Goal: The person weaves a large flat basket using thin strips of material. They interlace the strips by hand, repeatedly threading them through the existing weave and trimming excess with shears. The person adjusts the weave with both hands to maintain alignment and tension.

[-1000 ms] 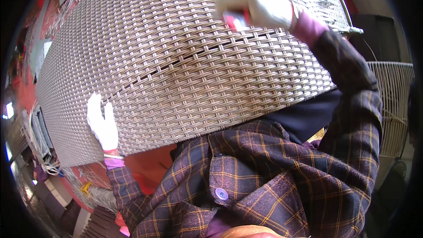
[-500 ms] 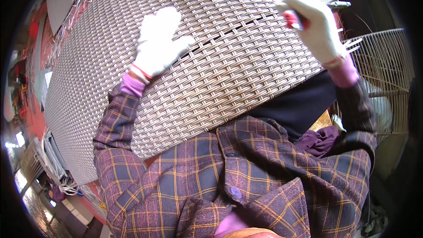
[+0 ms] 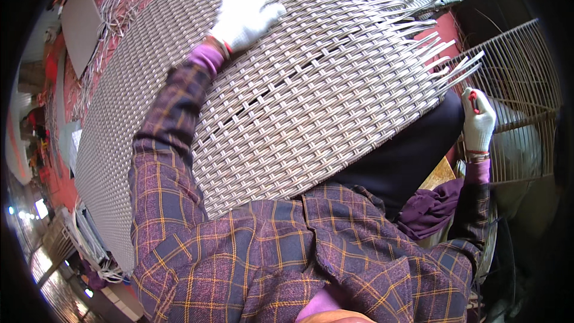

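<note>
A large grey-beige panel of woven flat strips (image 3: 311, 125) lies across my lap, with a dark slit running diagonally through the weave. My left hand (image 3: 248, 15), in a white knit glove, rests on the panel beyond the slit, its fingers outstretched and holding nothing. Off the panel's right edge, my gloved right hand (image 3: 480, 122) is closed around a small red object (image 3: 474, 101), perhaps a tool handle; the rest of it is hidden in the fist. Several loose strip ends (image 3: 445, 63) stick out from the panel's right edge.
A wire-rod frame (image 3: 514, 72) stands at the right, beside my right hand. A purple cloth (image 3: 433, 206) lies by my right side. At the far left, a flat grey board (image 3: 81, 24) stands near tangled strips (image 3: 122, 9) on the red floor.
My right hand has swung right and down, off the panel, still closed on the red object. My left hand has slid farther away and to the right across the weave.
</note>
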Action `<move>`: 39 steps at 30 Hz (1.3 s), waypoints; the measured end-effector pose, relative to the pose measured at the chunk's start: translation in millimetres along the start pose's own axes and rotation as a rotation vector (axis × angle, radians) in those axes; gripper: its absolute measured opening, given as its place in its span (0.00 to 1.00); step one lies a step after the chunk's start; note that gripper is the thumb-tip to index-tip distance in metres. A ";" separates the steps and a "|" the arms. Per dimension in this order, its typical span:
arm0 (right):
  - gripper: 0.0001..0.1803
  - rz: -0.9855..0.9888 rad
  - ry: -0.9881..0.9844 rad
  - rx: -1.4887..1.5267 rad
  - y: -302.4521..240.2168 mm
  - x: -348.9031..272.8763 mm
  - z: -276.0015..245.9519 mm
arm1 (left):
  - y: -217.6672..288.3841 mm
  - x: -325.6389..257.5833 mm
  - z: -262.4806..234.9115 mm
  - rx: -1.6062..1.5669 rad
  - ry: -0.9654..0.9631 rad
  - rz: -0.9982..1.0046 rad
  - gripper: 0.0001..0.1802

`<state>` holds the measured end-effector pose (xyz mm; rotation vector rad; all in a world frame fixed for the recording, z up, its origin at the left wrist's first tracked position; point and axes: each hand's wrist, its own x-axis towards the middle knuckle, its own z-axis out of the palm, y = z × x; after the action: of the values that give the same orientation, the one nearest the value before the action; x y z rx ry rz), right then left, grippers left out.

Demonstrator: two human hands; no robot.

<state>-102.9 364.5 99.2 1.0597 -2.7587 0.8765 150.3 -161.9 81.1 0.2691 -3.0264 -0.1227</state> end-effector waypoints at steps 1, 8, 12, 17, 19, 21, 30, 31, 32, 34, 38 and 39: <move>0.09 0.043 0.000 -0.031 12.7 -9.7 3.2 | 12.6 -6.7 14.8 -0.003 0.099 0.094 0.29; 0.17 0.672 0.193 0.797 80.0 -51.1 44.8 | 95.1 -51.4 -1.0 -0.316 0.184 0.395 0.25; 0.16 0.550 0.070 0.471 121.0 -82.4 54.3 | 73.5 -2.3 -29.0 -0.138 0.413 0.532 0.15; 0.15 0.425 -0.104 0.054 147.6 -147.1 54.4 | 17.9 74.6 9.7 0.157 0.054 -0.134 0.35; 0.13 0.502 0.013 0.187 151.3 -169.0 58.2 | 24.8 68.8 38.6 0.009 0.269 0.199 0.34; 0.11 0.776 -0.017 0.140 155.9 -187.4 56.4 | 50.1 50.4 51.5 -0.002 0.284 0.394 0.30; 0.15 1.059 0.001 0.121 210.2 -295.9 41.4 | 208.3 -45.3 -59.4 -0.406 -0.160 0.786 0.40; 0.15 0.950 -0.062 -0.005 217.2 -307.1 41.3 | 205.6 -52.1 -52.2 -0.432 -0.274 0.756 0.43; 0.16 0.930 -0.096 -0.076 224.1 -316.4 42.2 | 201.6 -60.2 -43.6 -0.449 -0.174 0.664 0.44; 0.18 0.959 -0.193 -0.240 234.8 -329.0 45.3 | 181.6 -67.5 -22.3 -0.448 -0.081 0.518 0.44; 0.19 0.925 -0.095 -0.154 247.1 -336.6 52.2 | 156.8 -65.5 -8.8 -0.323 -0.076 0.549 0.46; 0.19 1.035 -0.064 0.005 249.5 -336.6 52.7 | 157.5 -62.9 -13.4 -0.288 -0.060 0.484 0.44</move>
<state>3.5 688.2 -150.2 -0.4685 -3.2810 0.8774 186.3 3.0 102.6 -0.4921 -2.9738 -0.5219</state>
